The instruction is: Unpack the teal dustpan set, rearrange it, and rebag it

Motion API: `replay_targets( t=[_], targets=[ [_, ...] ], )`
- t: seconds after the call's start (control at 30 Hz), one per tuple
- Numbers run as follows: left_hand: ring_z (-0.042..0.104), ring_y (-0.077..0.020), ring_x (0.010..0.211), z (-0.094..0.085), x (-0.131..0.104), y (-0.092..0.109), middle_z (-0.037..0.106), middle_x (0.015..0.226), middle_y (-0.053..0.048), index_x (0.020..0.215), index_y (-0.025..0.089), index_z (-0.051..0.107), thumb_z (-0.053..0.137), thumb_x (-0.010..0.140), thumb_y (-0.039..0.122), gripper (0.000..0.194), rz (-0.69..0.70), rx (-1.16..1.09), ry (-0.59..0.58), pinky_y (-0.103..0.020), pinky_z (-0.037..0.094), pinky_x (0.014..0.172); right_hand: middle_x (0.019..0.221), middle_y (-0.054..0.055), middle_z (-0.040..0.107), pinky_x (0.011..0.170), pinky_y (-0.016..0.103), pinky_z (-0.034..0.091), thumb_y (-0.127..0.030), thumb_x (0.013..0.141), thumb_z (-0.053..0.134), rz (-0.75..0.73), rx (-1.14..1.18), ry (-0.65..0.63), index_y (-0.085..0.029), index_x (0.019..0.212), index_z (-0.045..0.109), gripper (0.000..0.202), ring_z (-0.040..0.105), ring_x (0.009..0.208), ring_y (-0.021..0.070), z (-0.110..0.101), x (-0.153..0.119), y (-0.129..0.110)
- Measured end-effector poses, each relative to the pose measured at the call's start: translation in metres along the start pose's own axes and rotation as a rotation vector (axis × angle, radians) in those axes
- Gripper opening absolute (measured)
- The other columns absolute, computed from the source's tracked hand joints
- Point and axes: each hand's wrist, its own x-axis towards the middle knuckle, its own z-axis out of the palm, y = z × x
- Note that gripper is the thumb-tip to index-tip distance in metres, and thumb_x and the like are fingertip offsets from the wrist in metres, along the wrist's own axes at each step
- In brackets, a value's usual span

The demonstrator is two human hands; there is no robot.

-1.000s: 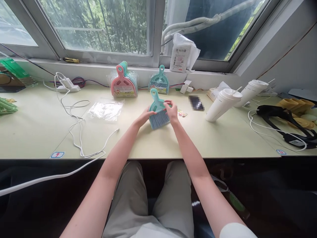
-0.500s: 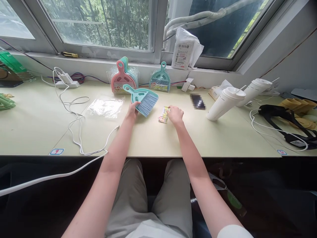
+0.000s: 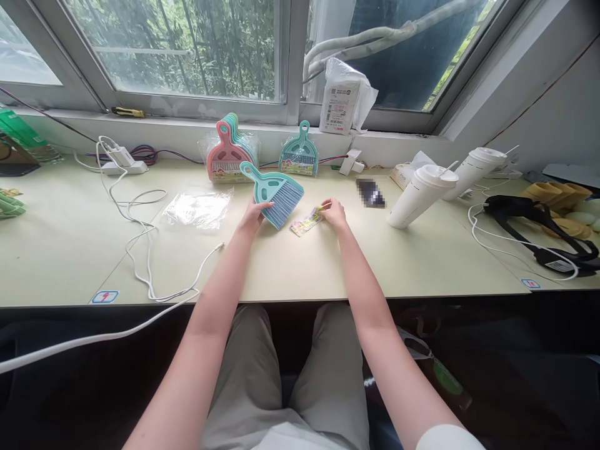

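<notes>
My left hand (image 3: pixel 254 214) grips the lower left edge of a teal dustpan and brush set (image 3: pixel 277 195), held tilted over the table with its bristles facing up. To its right, my right hand (image 3: pixel 332 212) pinches the upper right end of a small printed card (image 3: pixel 305 222). The card's other end points down and left, close to the brush bristles. Behind them stand a stack of wrapped dustpan sets with a pink one in front (image 3: pixel 229 153) and a single wrapped teal set (image 3: pixel 299 152). A clear plastic bag (image 3: pixel 197 209) lies left of my left hand.
White cables (image 3: pixel 149 250) run over the table's left part and its front edge. At the right are two white lidded cups (image 3: pixel 419 197), a blurred dark object (image 3: pixel 370 193), a tissue pack and a black strap-like item (image 3: pixel 539 234). A wrapped box (image 3: pixel 341 103) stands on the sill.
The card has turned, its free end swinging left and more of it showing beside my right fingers. The teal set appears slightly further right and lower. The whole view has shifted a little.
</notes>
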Motion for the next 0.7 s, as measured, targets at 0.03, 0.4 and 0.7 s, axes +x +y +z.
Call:
replay_targets(
  t=[0.03,0.4,0.7],
  targets=[
    [0.064,-0.0193,0.095,0.001,-0.001,0.000,0.065,0.110,-0.005,0.128,0.024,0.047,0.073,0.061,0.011,0.073,-0.003,0.012,-0.003,-0.036,0.053,0.087,0.092,0.004,0.068,0.077,0.032,0.048,-0.020,0.066,0.073,-0.016,0.124,-0.082,-0.020,0.092,0.058,0.030,0.062,0.082,0.0168,-0.006,-0.002,-0.002],
    [0.065,-0.0247,0.101,0.024,-0.015,0.004,0.066,0.112,-0.011,0.120,0.018,0.056,0.072,0.073,0.043,0.056,-0.094,0.017,-0.262,-0.036,0.052,0.087,0.096,0.002,0.070,0.070,0.027,0.049,-0.030,0.077,0.065,-0.330,0.255,0.061,-0.021,0.089,0.064,0.015,0.060,0.068,0.0122,0.016,-0.023,-0.035],
    [0.064,-0.0266,0.103,0.025,-0.016,0.001,0.066,0.112,-0.009,0.130,0.020,0.049,0.079,0.059,0.021,0.077,-0.006,0.068,-0.283,-0.040,0.050,0.092,0.094,0.001,0.071,0.067,0.028,0.044,-0.029,0.081,0.062,-0.385,0.023,0.209,-0.024,0.090,0.066,0.011,0.059,0.067,0.0149,0.019,-0.029,-0.037]
  ],
)
